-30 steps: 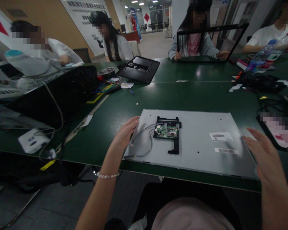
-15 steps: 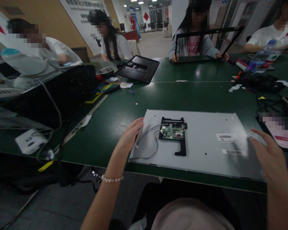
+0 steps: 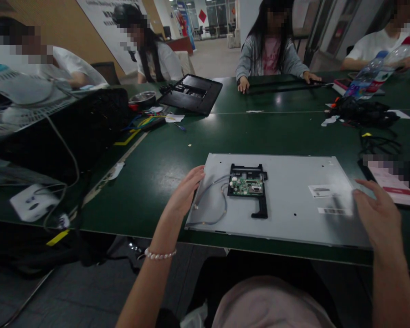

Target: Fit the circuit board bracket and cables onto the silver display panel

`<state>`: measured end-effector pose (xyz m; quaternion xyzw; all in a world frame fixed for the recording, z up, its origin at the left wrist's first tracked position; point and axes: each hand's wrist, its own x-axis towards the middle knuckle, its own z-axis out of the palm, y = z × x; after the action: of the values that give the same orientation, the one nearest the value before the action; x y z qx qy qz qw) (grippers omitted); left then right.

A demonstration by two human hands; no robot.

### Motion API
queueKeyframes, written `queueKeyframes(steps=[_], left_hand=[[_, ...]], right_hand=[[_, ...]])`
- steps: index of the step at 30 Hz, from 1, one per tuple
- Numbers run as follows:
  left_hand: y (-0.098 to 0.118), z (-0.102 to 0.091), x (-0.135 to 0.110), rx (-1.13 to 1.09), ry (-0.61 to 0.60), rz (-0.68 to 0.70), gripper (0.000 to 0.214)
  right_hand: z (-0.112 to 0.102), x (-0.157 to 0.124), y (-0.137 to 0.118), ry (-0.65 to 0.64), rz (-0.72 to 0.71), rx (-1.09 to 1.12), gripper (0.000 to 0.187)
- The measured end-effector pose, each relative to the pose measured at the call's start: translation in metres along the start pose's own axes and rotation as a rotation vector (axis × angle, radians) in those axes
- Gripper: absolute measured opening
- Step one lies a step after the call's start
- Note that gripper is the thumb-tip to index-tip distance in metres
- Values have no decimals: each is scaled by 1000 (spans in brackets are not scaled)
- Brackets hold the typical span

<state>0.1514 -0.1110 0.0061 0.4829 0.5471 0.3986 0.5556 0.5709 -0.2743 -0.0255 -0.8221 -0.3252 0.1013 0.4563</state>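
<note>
A grey metal display panel [image 3: 294,214] lies flat, back side up, at the near edge of the dark green table [image 3: 246,132]. A small green circuit board [image 3: 248,186] in a black bracket sits on it, with grey wires [image 3: 212,200] looping off to the left. My left hand [image 3: 186,191] rests against the panel's left edge, fingers curled on it. At the panel's right edge is my right hand [image 3: 377,218], fingers stretched and apart, touching the panel or just above it.
A black back cover [image 3: 193,93] lies further up the table beside coloured wires [image 3: 146,122] and a metal bowl [image 3: 146,98]. A person opposite holds a thin black frame [image 3: 280,85] flat on the table. Black cables [image 3: 365,114] and a water bottle [image 3: 369,79] are at right; black bag [image 3: 89,127] at left.
Both my hands stay at the panel's two side edges, and the panel sits slightly further right. The person opposite has lowered the black frame from upright down flat onto the table.
</note>
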Motion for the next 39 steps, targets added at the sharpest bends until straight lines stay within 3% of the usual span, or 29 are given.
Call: queueKeyframes(steps=[11,15,18,20,23,29,34,39], left_hand=[[-7,16,0,71,40,66,39],[-10,24,-4,186,75,55,49],[-12,29,-8,396,112,233,55],[-12,32,-11,532,51,384,55],[-9,37,-16,650,-147,487,62],[0,46,-16,762,-341,464,79],[3,47,-13,774,-408,499,75],[11,47,-13,981,-473,520,79]], right_hand=[[9,8,23,36,-228,-173,44],[13,4,19,36,-332,-195,45],[19,-6,6,-1,-382,-144,47],[25,-16,-6,-110,-393,-105,48],[39,-31,-25,-302,-422,-17,48],[67,-58,-61,-612,-553,57,49],[81,-71,-80,-673,-597,55,49],[89,-77,-82,-642,-638,23,46]])
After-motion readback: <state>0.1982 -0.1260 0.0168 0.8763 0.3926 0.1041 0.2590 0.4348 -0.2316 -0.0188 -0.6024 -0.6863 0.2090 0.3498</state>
